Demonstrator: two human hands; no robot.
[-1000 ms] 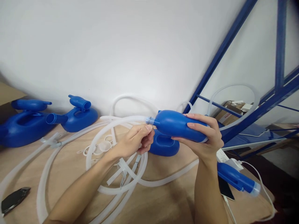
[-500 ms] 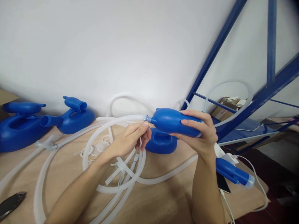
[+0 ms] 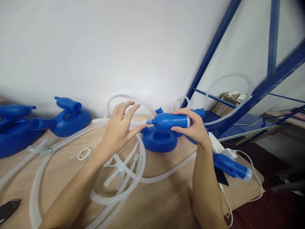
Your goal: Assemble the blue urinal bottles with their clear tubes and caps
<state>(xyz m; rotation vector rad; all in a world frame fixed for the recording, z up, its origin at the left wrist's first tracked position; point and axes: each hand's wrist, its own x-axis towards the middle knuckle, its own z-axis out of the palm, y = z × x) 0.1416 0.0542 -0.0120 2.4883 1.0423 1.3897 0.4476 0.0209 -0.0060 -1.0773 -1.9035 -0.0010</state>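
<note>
My right hand (image 3: 193, 125) grips a blue bulb-shaped plastic piece (image 3: 166, 121) by its white-rimmed end, holding it level above the table. At its narrow left tip sits a translucent hose end (image 3: 149, 122) with a small metal clip (image 3: 148, 127) around or just below it. My left hand (image 3: 120, 125) is open, fingers spread, close to that joint and in front of the hose; whether the thumb touches it I cannot tell. Behind and below the held piece stands a blue bottle (image 3: 159, 147) with a hollow handle. Coiled translucent hose (image 3: 143, 159) lies below my hands.
More blue bottles (image 3: 71, 124) stand at left by the wall. On the right are another blue bulb piece (image 3: 232, 167), a phone (image 3: 221, 176), a power strip (image 3: 215, 143) and a white cable. A blue metal rack (image 3: 214, 57) rises behind. White rings (image 3: 84, 154) lie on the table.
My left hand has let go of the hose joint, lifted and spread its fingers. My right hand has moved left and turned the blue piece, so its white-rimmed end now shows.
</note>
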